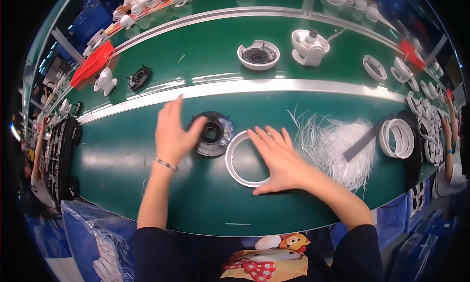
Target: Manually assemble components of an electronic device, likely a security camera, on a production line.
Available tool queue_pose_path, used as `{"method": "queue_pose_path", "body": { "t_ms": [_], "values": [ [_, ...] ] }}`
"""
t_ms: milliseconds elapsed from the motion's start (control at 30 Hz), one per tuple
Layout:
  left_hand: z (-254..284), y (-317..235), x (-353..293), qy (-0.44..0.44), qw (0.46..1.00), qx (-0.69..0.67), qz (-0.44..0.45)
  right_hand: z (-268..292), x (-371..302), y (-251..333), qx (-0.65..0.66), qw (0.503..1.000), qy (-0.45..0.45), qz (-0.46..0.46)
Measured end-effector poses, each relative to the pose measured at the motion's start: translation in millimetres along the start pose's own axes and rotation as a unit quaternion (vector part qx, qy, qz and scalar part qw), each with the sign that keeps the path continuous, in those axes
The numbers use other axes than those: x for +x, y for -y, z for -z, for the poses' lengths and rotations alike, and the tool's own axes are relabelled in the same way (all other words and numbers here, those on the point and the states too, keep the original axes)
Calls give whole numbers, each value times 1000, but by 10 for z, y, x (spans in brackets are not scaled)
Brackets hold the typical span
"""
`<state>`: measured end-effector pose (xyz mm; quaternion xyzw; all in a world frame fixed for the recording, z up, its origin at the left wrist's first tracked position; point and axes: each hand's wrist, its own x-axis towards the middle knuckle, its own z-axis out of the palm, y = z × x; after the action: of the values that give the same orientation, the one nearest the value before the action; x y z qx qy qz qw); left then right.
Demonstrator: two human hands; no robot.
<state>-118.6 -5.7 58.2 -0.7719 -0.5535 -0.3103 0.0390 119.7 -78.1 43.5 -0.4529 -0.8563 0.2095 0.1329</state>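
Observation:
A black round plastic part point(210, 147) with a small circuit board on its right side lies flat on the green work surface. My left hand point(174, 133) is at its left, fingers stretched away from me and thumb over the part's left edge; whether it touches is unclear. Just right of the black part sits a white plastic ring point(231, 165). My right hand point(279, 157) spans the ring's right side, fingertips at its upper rim and thumb at its lower rim, hiding that part of it.
A heap of thin white strips point(338, 147) lies right of my right hand, with a dark grey strip point(361, 144) across it. Beyond are stacked white rings point(397, 139). Across a metal rail point(235, 89), the belt bears a white bowl-shaped housing point(259, 62) and a white device point(309, 47).

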Motion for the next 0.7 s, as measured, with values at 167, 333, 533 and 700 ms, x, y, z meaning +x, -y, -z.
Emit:
{"method": "queue_pose_path", "body": {
  "t_ms": [167,333,533,700],
  "values": [
    [-123,330,-99,205,965,-111,122,17,89,-28,-3,999,8,45],
    [-359,450,-219,96,952,-241,160,2,93,55,55,994,-75,-60],
    [-496,395,-306,-52,909,-394,125,-286,415,221,-55,985,-125,-106],
    [-450,515,-333,-59,884,-439,148,-83,295,266,-176,957,-146,-179]
  ]
}}
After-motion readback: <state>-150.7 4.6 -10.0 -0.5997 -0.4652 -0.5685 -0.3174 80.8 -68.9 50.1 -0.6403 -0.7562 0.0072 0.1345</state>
